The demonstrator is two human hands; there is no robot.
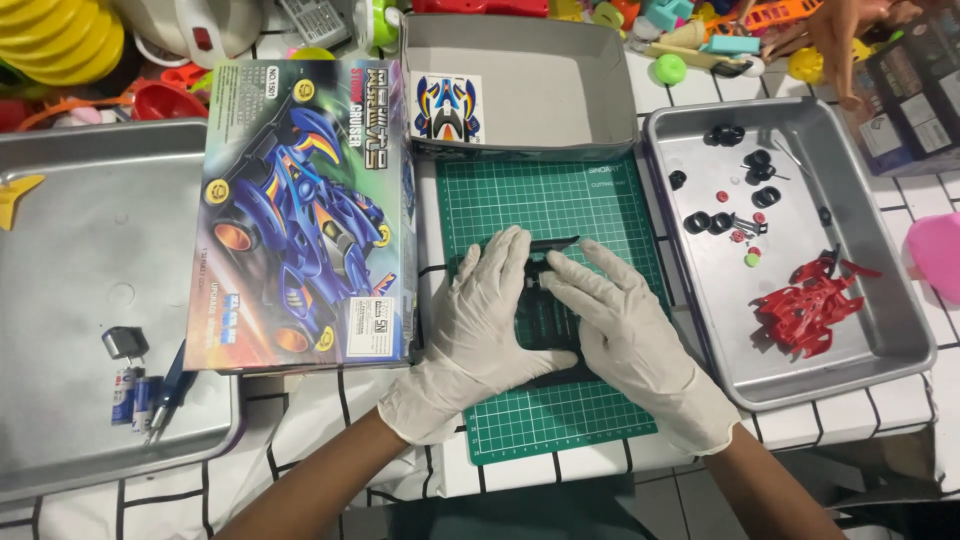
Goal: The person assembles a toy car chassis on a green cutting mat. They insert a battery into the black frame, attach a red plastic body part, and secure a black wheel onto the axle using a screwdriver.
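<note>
Centrally, on the green cutting mat (520, 200): left hand (480, 320) and right hand (625, 335) (both gloved white) clasping a black car chassis (545, 325). Boxed in by kit box lid (300, 210) and parts tray (880, 330); bare mat above.

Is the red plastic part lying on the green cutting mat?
No, the red plastic part lies in the metal tray to the right of the green cutting mat.

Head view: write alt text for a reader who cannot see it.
Two gloved hands, left and right, press on a black plastic part on a green cutting mat. A toy car box lies to the left; a metal tray with wheels and a red body sits right.
</note>
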